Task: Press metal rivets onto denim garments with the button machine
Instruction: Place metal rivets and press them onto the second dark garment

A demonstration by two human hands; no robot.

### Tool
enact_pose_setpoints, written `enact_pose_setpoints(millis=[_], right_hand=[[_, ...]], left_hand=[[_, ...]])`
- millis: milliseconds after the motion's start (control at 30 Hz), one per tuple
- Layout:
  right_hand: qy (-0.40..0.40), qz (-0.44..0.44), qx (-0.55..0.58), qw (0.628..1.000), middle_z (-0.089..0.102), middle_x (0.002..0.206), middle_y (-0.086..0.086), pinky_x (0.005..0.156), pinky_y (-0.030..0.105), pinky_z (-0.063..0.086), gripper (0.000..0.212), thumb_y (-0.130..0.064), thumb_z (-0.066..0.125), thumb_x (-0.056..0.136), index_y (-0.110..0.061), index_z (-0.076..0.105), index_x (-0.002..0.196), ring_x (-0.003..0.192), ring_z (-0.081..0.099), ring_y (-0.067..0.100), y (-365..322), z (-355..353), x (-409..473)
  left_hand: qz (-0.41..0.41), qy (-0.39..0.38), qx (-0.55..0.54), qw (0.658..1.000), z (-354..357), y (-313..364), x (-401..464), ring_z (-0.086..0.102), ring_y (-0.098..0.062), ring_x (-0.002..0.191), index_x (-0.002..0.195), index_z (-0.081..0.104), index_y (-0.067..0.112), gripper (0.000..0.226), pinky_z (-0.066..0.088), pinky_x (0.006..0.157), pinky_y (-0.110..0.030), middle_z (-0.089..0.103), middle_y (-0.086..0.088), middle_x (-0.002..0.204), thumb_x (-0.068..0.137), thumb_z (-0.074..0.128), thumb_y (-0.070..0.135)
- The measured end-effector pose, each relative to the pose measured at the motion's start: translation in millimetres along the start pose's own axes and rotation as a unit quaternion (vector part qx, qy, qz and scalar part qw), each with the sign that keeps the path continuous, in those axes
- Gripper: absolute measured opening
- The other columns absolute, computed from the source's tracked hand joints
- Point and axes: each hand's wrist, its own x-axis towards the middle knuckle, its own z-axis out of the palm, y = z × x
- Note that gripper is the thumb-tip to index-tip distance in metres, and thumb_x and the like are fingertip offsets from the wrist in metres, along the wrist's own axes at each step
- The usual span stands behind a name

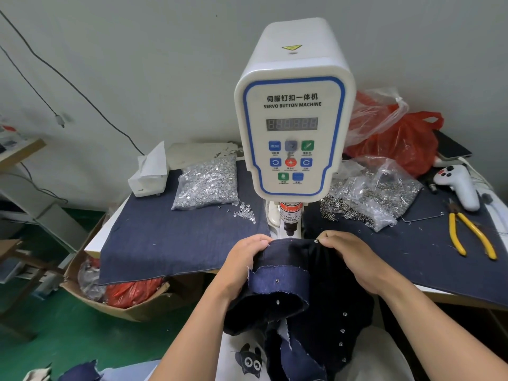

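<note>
Left hand (244, 257), right hand (354, 259) forward, fingers curled, gripping.

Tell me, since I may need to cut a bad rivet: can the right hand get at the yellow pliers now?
Probably yes, but not right away. The pliers lie uncovered on the table, nothing between them and the right hand. That hand is gripping the denim, so it must let go first.

A white servo button machine (292, 119) with a blue-outlined control panel stands upright at the middle of the denim-covered table (165, 243), its dark press head pointing down. A dark blue denim garment (297, 287), dotted with small silver metal rivets (342, 331), is bunched at the table's front edge, its folded top edge under the press head.
</note>
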Motion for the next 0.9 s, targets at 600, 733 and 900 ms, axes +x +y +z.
enact_pose_setpoints(millis=[600, 733, 900], right_hand=[[-0.007, 0.002, 0.001, 1.0, 0.057, 0.077, 0.006, 0.071, 0.033, 0.041, 0.026, -0.026, 0.055, 0.088, -0.002, 0.059, 0.08, 0.076, 0.053, 0.016, -1, 0, -3], [-0.035, 0.016, 0.023, 0.999, 0.065, 0.083, 0.01, 0.075, 0.032, 0.046, 0.022, -0.023, 0.059, 0.091, -0.004, 0.069, 0.089, 0.081, 0.061, 0.02, -2, -4, -5], [-0.09, 0.007, -0.092, 0.992, 0.068, 0.098, -0.002, 0.084, 0.021, 0.047, 0.017, -0.005, 0.063, 0.099, -0.018, 0.07, 0.108, 0.091, 0.061, 0.004, -9, -9, -16]], left_hand=[[0.001, -0.002, -0.023, 1.0, 4, 12, -9, 0.069, -0.01, 0.092, 0.09, 0.08, 0.016, 0.029, 0.053, 0.079, -0.019, 0.077, -0.002, 0.097, 0.095, 0.052, 0.024], [-0.006, -0.006, -0.04, 0.999, 1, 14, -15, 0.07, -0.014, 0.097, 0.096, 0.08, 0.014, 0.027, 0.054, 0.083, -0.022, 0.078, -0.007, 0.102, 0.1, 0.053, 0.018], [-0.019, -0.045, -0.05, 0.998, -10, 14, -38, 0.067, -0.024, 0.104, 0.122, 0.073, 0.025, 0.026, 0.051, 0.098, -0.036, 0.072, -0.017, 0.114, 0.098, 0.062, 0.022]])
